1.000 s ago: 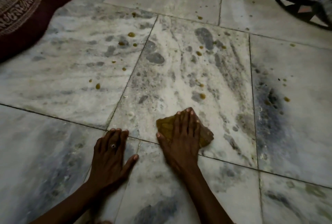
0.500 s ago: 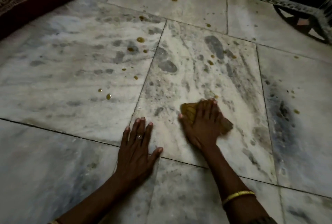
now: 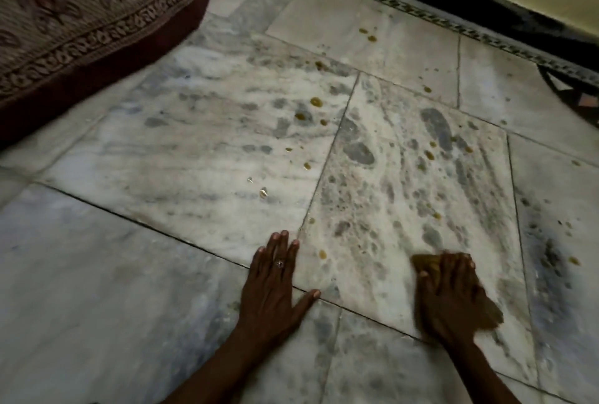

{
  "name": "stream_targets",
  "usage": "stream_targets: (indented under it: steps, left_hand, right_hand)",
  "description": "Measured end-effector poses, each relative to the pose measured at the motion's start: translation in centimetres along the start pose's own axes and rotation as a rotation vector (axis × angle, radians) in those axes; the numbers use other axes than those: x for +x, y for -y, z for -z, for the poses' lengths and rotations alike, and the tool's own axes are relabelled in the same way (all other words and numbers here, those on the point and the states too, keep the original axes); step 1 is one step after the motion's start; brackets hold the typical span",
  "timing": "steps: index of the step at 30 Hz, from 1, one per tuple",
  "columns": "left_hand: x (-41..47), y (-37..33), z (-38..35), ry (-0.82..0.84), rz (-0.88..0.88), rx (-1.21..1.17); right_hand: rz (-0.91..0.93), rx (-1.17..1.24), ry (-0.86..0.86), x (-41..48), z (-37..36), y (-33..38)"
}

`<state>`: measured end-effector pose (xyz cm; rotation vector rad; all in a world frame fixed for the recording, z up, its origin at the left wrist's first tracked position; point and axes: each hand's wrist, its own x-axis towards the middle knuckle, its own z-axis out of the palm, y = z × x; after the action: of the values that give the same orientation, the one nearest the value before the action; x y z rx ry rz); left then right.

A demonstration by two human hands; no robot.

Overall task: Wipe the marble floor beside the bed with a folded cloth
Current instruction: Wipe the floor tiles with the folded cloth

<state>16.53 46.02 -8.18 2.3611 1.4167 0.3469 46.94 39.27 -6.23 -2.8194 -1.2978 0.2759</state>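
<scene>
Fingers first: the right hand (image 3: 449, 296) lies flat, fingers close together and pressed down on a folded mustard-yellow cloth (image 3: 428, 266), pinning it against the pale grey-veined marble floor (image 3: 194, 160) rather than gripping it. The hand is blurred, so expect it is mid-stroke. The cloth peeks out at the fingertips and again past the outer edge of the palm, near the lower right of the big central tile.

Over to the left hand (image 3: 275, 287): fingers extended and slightly spread, thumb splayed out, holding nothing, planted across the tile joint as a prop. A ring (image 3: 279, 263) shows on one finger.

Beyond the hands, plenty of work: small amber droplets (image 3: 315, 101) are scattered across the tiles ahead, one (image 3: 322, 254) sitting between the two hands. The patterned maroon-bordered bedspread (image 3: 81, 15) hangs at upper left.

To do this well, I would keep the palm weight even so the fold stays closed, sweep in overlapping passes toward the spots, and lift each drop rather than smear it along the joints.
</scene>
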Motion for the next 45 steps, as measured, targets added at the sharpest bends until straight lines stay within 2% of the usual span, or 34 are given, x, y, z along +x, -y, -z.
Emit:
stream_targets:
  steps: [1,3,9,12,15,17,20,23,25,30,33,36,40,45]
  left_hand:
    - [-0.2,1.0,0.5,-0.004,0.013,0.009]
    - [-0.5,2.9,1.2,-0.046,0.059,0.047]
    - [-2.2,4.9,2.3,-0.05,0.178,0.11]
    - [-2.7,5.6,2.9,-0.068,0.213,0.079]
    - [-3.0,5.8,3.3,-0.059,0.193,0.069]
    - [-2.9,5.9,3.2,-0.07,0.195,0.074]
    - [-2.9,5.9,2.8,-0.073,0.218,0.085]
    - [-2.7,6.0,2.6,-0.089,0.211,0.103]
    - [-2.8,5.9,2.6,-0.089,0.209,0.107]
    - [-2.4,5.9,3.1,-0.117,0.226,0.074]
    - [0.0,5.9,3.9,-0.152,0.343,0.026]
    - [3.1,7.0,4.2,-0.142,0.355,0.071]
    - [4.5,8.7,3.3,-0.11,0.337,0.166]
    - [4.5,8.7,3.1,-0.14,0.338,0.159]
  right_hand:
    - [-0.059,0.025,-0.028,0.5,-0.1,1.7]
    - [-0.02,0.039,-0.054,1.7,-0.3,6.5]
    - [0.498,0.068,-0.032,-0.8,-2.8,21.2]
    - [0.775,0.025,-0.018,-3.8,-3.1,21.6]
    - [0.912,0.007,0.029,-5.3,-2.8,17.5]
    - [0.895,-0.006,0.008,-4.9,-2.7,14.7]
    - [0.759,-0.016,-0.016,-2.4,-2.4,13.7]
    - [0.61,-0.006,-0.057,0.5,-2.4,17.4]
    - [0.588,-0.001,-0.048,1.6,-2.5,20.9]
    - [0.782,-0.033,-0.031,0.4,-3.5,26.7]
    - [0.932,-0.017,-0.035,-1.4,-3.8,25.0]
    - [1.026,-0.027,0.006,-2.5,-3.1,20.9]
    - [0.86,0.032,-0.027,0.2,-1.9,16.9]
    - [0.546,0.045,-0.028,7.6,-0.9,21.0]
